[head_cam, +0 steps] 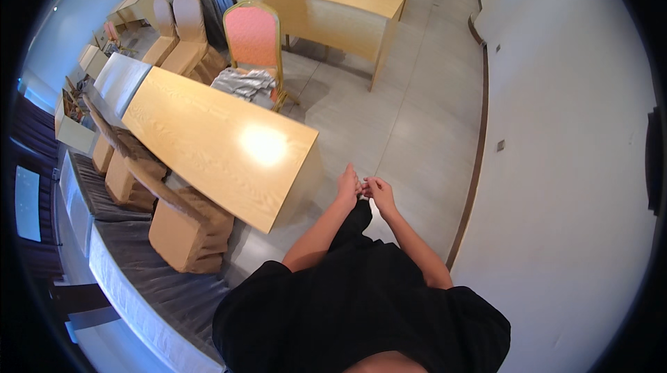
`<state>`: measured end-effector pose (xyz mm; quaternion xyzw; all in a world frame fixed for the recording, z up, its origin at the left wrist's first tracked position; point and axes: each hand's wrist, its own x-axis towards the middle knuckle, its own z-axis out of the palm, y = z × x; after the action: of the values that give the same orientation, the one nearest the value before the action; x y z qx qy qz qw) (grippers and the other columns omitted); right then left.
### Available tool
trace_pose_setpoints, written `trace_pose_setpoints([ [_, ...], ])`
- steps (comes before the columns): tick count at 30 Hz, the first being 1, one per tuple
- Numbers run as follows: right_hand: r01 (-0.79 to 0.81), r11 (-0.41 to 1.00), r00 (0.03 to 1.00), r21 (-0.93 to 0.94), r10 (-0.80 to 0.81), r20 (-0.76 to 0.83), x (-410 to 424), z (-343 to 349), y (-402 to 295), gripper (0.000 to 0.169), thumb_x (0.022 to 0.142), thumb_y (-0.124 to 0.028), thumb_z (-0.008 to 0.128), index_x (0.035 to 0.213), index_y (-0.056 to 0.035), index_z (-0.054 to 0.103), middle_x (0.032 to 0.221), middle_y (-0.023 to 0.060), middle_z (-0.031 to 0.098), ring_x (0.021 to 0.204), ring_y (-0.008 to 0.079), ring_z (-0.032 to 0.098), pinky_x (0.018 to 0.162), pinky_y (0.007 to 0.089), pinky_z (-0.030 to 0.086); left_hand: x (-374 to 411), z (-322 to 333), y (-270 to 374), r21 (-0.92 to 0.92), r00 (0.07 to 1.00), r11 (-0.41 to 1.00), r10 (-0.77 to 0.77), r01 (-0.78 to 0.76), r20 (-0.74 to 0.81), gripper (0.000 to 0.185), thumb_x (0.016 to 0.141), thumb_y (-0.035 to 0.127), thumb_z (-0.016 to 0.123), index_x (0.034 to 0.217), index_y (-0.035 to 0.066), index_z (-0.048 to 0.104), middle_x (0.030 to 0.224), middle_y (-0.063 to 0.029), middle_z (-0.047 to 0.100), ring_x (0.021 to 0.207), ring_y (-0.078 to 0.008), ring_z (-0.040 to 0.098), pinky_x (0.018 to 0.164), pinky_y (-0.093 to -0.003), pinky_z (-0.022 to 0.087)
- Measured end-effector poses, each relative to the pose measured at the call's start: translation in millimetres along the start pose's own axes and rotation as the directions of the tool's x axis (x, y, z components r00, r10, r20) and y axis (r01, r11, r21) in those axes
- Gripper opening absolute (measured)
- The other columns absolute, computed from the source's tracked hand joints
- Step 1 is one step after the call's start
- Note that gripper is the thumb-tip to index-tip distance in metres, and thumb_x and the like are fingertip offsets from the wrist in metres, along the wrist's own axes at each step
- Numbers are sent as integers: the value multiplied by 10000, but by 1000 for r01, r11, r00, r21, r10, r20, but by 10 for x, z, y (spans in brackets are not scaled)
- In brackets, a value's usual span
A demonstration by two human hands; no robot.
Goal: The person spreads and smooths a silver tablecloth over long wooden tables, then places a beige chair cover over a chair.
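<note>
My left hand (pixel 348 185) and my right hand (pixel 380 195) are held close together in front of my body, above the floor. The fingers of both are loosely bent and meet or nearly meet; whether they touch is too small to tell. One digit of the left hand points forward. I see nothing held in either hand. To the left, nearest to my left hand, stands a light wooden table (pixel 208 138) with a bright reflection on its top. Grey floor tiles (pixel 401 128) stretch ahead of my hands.
A white wall (pixel 563 164) with a brown skirting board (pixel 478 164) runs along my right. Ahead are a curved wooden desk (pixel 323 19) and a pink-backed chair (pixel 252 34) bearing crumpled grey cloth (pixel 245 84). Beige-covered chairs (pixel 180 229) and a grey-skirted table (pixel 151 263) stand left.
</note>
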<state>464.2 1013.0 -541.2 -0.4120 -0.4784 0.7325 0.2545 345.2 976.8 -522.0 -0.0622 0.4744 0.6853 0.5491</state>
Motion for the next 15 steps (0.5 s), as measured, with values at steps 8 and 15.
trace_pose_setpoints([
  [8,-6,1000,999,-21,5,-33,1404,-725,-1063,290,928,-252,498,1046,2,574,890,80,624,738,147,609,700,274,510,1227,1155,353,-100,999,995,29,-26,31,373,963,327,383,642,144,333,476,42,244,372,-95,214,365,-264,200],
  [15,-138,984,990,111,141,-26,2551,-1050,-1293,271,926,-233,486,1042,-3,569,901,94,615,746,173,607,677,282,512,2019,1669,726,-336,991,933,-137,132,8,353,940,239,394,606,154,317,482,39,219,375,-104,186,358,-273,165],
])
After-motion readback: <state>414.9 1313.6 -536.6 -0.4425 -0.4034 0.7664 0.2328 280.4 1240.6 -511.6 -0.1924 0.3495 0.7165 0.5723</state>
